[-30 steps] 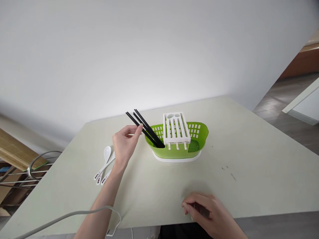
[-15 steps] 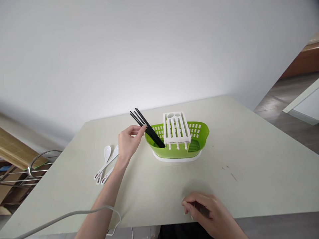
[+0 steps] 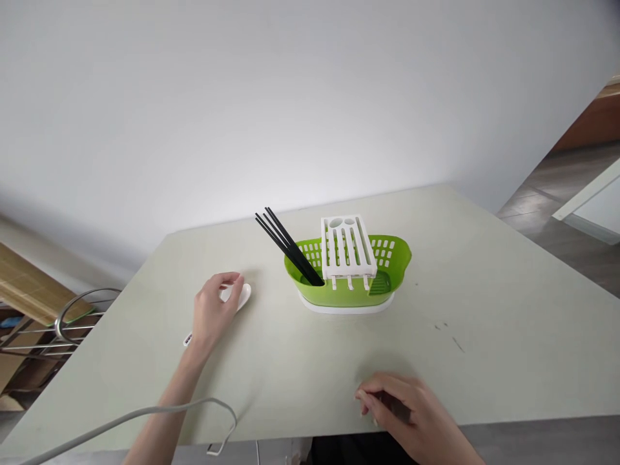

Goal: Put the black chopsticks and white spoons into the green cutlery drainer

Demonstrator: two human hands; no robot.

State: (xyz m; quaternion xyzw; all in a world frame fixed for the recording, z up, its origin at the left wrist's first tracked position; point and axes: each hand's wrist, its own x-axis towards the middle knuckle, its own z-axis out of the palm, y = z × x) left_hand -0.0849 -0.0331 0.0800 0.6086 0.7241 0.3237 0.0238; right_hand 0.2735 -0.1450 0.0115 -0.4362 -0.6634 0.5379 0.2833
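Note:
My left hand [image 3: 216, 307] is over the white spoons at the left of the table. Its thumb and forefinger are bent close together, with a spoon bowl [image 3: 245, 297] just beyond the fingertips. Whether the fingers pinch a spoon is hidden, and the hand covers most of the spoons. Several black chopsticks [image 3: 290, 248] lean leftward in the left end of a green perforated basket [image 3: 334, 296]. Across the basket's middle sits a white slotted rack [image 3: 349, 252] with small hooks. Near the front edge my right hand [image 3: 402, 413] rests with curled fingers, thumb against forefinger, nothing visible in it.
A grey cable [image 3: 159, 410] loops over the table's front left. The wall [image 3: 310, 116] rises behind the table [image 3: 300, 361]. To the left stand a metal wire rack [image 3: 62, 336] and a bamboo-coloured board [image 3: 39, 284]. Dark marks [image 3: 455, 342] lie on the tabletop at right.
My left hand has let go of the chopsticks, which stay in the basket, and moved left and down to the spoons. My right hand has hardly moved.

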